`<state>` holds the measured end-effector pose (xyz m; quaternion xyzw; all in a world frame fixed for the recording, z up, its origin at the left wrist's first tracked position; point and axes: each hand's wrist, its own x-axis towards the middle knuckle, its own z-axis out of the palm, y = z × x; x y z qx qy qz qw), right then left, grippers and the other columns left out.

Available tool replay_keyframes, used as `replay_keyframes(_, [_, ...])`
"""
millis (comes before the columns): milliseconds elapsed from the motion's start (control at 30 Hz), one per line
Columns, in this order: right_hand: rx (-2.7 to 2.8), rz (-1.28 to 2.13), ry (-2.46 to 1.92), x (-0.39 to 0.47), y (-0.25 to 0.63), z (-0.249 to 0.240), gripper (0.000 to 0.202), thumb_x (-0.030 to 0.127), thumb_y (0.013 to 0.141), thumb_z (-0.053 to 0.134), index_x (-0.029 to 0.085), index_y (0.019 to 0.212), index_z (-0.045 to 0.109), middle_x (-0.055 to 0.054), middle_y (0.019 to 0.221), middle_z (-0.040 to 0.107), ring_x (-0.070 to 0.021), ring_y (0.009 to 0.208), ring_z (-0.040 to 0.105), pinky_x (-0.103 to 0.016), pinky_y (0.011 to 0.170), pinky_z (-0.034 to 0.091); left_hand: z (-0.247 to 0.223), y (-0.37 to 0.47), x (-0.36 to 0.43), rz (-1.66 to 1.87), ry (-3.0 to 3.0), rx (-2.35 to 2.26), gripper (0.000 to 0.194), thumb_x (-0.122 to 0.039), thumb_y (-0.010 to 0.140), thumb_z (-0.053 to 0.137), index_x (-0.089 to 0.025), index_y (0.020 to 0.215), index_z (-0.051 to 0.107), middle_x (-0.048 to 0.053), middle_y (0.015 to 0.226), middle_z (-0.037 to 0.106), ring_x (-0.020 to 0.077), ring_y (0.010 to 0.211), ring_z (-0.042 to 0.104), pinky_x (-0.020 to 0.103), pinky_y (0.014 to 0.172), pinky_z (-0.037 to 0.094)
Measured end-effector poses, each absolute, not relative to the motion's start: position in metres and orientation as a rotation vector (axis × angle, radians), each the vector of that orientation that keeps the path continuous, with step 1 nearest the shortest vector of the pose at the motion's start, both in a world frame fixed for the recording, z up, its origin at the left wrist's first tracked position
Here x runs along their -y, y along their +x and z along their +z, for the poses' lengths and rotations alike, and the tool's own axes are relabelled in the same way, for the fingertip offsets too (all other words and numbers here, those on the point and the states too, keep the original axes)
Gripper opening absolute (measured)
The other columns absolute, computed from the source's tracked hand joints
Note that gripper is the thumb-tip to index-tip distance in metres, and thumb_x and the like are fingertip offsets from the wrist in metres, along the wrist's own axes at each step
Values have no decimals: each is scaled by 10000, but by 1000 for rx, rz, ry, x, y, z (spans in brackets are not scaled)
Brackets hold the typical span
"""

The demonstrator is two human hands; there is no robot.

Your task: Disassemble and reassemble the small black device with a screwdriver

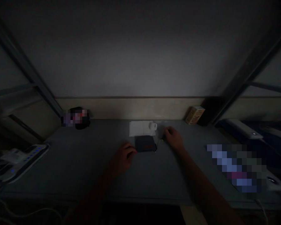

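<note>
On a grey table (84, 168), a dark, flat rectangular object with a small red marking (145, 143) lies near the middle, between the two hands. The left hand (125, 157) is at its left near corner, thumb and fingers bent and a narrow space between them; whether they grip the edge or only touch it, I cannot tell. The right hand (173, 137) is to the right and slightly farther off, its fingers curled in beside a small, thin item with a yellowish part (161, 140); the dim light hides whether it holds that item. Just beyond the dark object lies a white, flat, paper-like sheet (140, 128), with a small white rounded object (152, 126) at its right side. A small, upright, light-coloured printed box (195, 115) is at the far right, near the pale wall (140, 68). At the left end is a white-and-dark power strip with blue lights (31, 157).
</note>
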<state>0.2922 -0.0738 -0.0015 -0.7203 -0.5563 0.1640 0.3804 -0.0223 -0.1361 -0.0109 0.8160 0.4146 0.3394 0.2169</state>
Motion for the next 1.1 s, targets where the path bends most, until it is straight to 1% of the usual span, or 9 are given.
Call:
replay_keyframes(233, [1395,412,-1804,75,294,-2,320,448,920,464,217,887,684,-71,880,754,-243,809,694,-328,716,471,-15,-22,133,976,2188,-1218,177,-173,959,591,-219,900,752,56,964,673,218,954,642,372,892,534])
replay_keyframes(400, [1397,397,-1757,75,296,-4,333,456,905,456,207,872,675,-78,864,750,-243,806,689,-331,715,476,-14,-23,128,967,2186,-1254,200,-199,988,560,-207,876,727,56,945,668,218,943,639,364,882,527])
replay_keyframes(500, [1403,404,-1743,75,296,-4,336,471,900,464,209,840,665,-69,810,739,-241,760,681,-326,679,469,-6,-21,108,1024,2232,-1319,211,-214,1006,548,-204,893,726,60,940,660,225,953,631,368,883,517])
replay_keyframes(567, [1406,407,-1739,75,296,-4,329,473,900,469,212,819,653,-62,782,728,-237,736,673,-322,665,464,0,-16,87,1089,2266,-1361,188,-218,1004,572,-203,920,740,64,942,667,236,975,625,379,900,508])
replay_keyframes(733, [1404,394,-1731,76,297,-3,314,459,905,453,215,806,625,-62,797,724,-231,752,662,-316,678,472,0,4,37,1126,2335,-1445,156,-206,986,633,-204,923,775,66,937,678,237,994,614,392,935,496])
replay_keyframes(933, [1409,411,-1745,77,297,-2,316,454,895,466,210,797,641,-66,793,729,-232,753,670,-313,675,467,-18,8,31,1046,2359,-1415,163,-205,1002,626,-211,1002,789,59,967,685,220,991,618,364,919,498])
replay_keyframes(1033, [1412,433,-1754,77,297,-2,310,444,888,480,212,759,639,-55,739,713,-224,709,659,-303,644,449,-19,5,39,1029,2399,-1417,197,-208,1017,596,-223,1094,776,64,1015,687,232,1030,606,379,943,496])
replay_keyframes(1100, [1413,443,-1756,78,297,-2,313,444,884,490,210,741,641,-54,717,706,-223,691,654,-299,624,437,-17,5,43,1006,2426,-1423,224,-198,1022,577,-210,1150,760,76,1048,683,245,1056,593,398,966,492])
